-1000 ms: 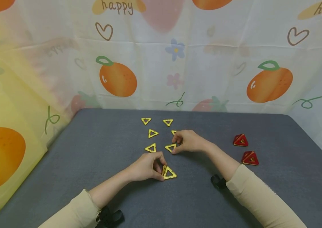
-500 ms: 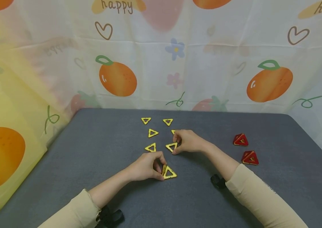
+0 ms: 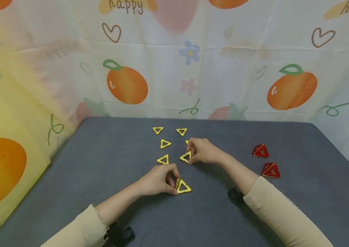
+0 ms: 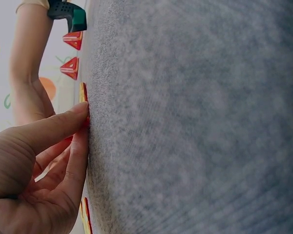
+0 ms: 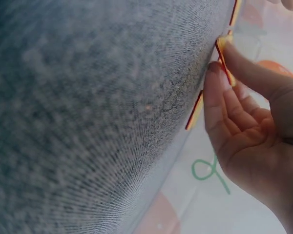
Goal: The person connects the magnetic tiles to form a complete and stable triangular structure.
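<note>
My left hand [image 3: 159,180] pinches a yellow triangular magnetic tile [image 3: 178,182] near the front of the group, beside another yellow tile [image 3: 184,191] that it seems to touch. How the two join is partly hidden by the fingers. Farther back, my right hand [image 3: 206,151] holds a yellow triangular tile [image 3: 185,154] between thumb and fingers. In the right wrist view this tile [image 5: 226,63] is tilted up from the table. The left wrist view shows my left thumb and fingers at a thin tile [image 4: 83,91] with a red edge.
Several yellow triangles lie flat on the grey table [image 3: 69,178], among them one tile [image 3: 163,162] behind my left hand and one [image 3: 187,142] partly hidden by my right. Two red pyramids [image 3: 260,151] stand at the right. A printed curtain [image 3: 162,79] hangs behind the table.
My right hand has risen slightly, and the tile in it has tipped up from lying flat. The left hand and its tiles have stayed in place.
</note>
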### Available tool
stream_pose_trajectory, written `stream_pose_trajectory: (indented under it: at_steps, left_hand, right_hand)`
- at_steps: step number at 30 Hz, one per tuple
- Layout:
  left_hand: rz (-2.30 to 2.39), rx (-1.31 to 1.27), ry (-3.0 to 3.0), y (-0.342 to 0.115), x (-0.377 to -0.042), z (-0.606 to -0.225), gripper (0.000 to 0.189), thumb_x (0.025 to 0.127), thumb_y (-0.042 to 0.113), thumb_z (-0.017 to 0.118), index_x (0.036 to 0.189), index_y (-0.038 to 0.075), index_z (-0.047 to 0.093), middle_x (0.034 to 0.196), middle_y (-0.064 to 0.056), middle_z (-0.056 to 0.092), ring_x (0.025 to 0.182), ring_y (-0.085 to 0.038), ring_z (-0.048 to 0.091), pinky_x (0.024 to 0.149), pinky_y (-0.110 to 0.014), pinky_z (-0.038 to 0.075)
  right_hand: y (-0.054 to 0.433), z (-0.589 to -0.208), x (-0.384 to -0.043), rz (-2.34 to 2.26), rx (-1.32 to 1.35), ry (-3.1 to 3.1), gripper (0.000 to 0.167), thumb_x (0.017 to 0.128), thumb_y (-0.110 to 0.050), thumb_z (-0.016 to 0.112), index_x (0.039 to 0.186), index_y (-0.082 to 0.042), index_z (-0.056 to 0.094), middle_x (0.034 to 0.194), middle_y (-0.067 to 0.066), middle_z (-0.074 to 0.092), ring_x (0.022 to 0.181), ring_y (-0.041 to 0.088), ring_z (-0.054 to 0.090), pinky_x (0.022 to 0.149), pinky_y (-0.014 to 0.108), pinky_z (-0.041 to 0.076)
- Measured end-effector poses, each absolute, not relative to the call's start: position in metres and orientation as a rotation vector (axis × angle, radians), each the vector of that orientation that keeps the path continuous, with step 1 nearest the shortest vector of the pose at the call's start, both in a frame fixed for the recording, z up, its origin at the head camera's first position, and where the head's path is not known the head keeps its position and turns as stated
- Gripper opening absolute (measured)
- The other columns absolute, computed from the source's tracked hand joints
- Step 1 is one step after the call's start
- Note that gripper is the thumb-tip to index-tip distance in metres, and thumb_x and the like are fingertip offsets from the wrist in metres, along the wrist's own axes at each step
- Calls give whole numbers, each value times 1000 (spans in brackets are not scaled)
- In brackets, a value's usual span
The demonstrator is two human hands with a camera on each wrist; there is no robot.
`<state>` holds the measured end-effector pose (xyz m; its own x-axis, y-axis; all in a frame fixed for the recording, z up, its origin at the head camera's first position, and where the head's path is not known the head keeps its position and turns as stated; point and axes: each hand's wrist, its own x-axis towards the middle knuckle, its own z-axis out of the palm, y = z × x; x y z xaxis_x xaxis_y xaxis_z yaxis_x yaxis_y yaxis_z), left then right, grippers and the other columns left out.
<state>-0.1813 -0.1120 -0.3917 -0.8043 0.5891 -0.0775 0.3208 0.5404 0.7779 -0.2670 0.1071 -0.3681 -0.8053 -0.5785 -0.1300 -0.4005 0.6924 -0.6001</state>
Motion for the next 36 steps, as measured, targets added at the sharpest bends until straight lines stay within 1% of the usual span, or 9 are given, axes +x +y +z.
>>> stream_pose_trajectory:
  at_steps: [4, 8, 13, 17, 24, 31, 36]
  left_hand:
    - [1141, 739, 2448, -112, -181, -391, 37, 71, 7, 87, 96, 8, 60, 80, -4, 71, 68, -3, 64, 65, -20, 53]
    - [1144, 742, 2442, -111, -181, -391, 37, 71, 7, 87, 96, 8, 60, 80, -5, 72, 68, -3, 64, 65, -20, 53]
    - [1145, 751, 2438, -111, -181, -390, 37, 71, 7, 87, 96, 7, 60, 80, -5, 71, 68, -3, 64, 64, -19, 52]
    - [1140, 754, 2442, -111, -181, -390, 37, 71, 6, 87, 96, 7, 60, 80, -6, 71, 67, -3, 64, 64, -19, 52]
    - [1142, 754, 2441, -112, -181, -390, 37, 71, 7, 87, 96, 7, 59, 80, -6, 71, 68, -4, 64, 64, -19, 52]
    - [1130, 746, 2447, -111, -181, -389, 38, 71, 7, 87, 96, 7, 59, 80, -5, 70, 68, -4, 64, 64, -19, 52]
    - [1124, 741, 2448, -111, -182, -389, 37, 71, 7, 87, 96, 8, 59, 80, -5, 70, 68, -4, 63, 63, -19, 52]
  right_hand:
    - [108, -365, -266, -862, -786, 2565, 21, 93, -5, 66, 113, -4, 59, 87, 10, 67, 71, 14, 65, 67, 27, 53]
    - [111, -362, -264, -904, -795, 2544, 19, 94, -4, 62, 114, -5, 61, 88, 10, 67, 74, 16, 66, 68, 27, 53]
    - [113, -358, -261, -924, -782, 2524, 20, 95, -7, 62, 114, -9, 67, 85, 8, 68, 76, 16, 69, 71, 29, 55]
    - [114, -353, -258, -936, -783, 2500, 21, 94, -9, 64, 114, -10, 69, 83, 7, 71, 77, 18, 71, 74, 33, 58]
    - [114, -343, -247, -948, -833, 2442, 20, 91, -8, 68, 111, -10, 71, 83, 5, 73, 77, 22, 73, 73, 35, 59]
    - [114, -341, -230, -894, -913, 2412, 18, 89, -6, 70, 106, -10, 71, 79, 2, 72, 73, 20, 72, 65, 28, 55]
    - [115, -344, -221, -875, -937, 2414, 17, 87, -6, 73, 104, -10, 71, 78, 0, 72, 70, 15, 70, 62, 25, 53]
